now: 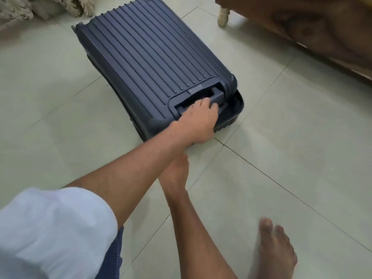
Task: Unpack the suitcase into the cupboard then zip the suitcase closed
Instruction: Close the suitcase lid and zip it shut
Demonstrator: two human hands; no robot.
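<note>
A navy ribbed hard-shell suitcase (pixel 149 57) lies flat on the pale tiled floor, its carry handle (pixel 213 95) at the end nearest me. At the near right corner the upper shell sits slightly offset from the lower shell (pixel 235 115). My left hand (pixel 198 119) reaches in from the lower left, fingers curled over the handle. My right hand (pixel 175 174) crosses beneath my left forearm by the suitcase's near corner. Its fingers are hidden by the forearm. No cupboard or clothes are visible.
Dark wooden furniture (pixel 302 31) with a cream leg (pixel 223 17) stands at the top right. Patterned fabric (pixel 16 9) hangs at the top left. My bare foot (pixel 275 250) rests on the tiles (pixel 302 137) at the lower right.
</note>
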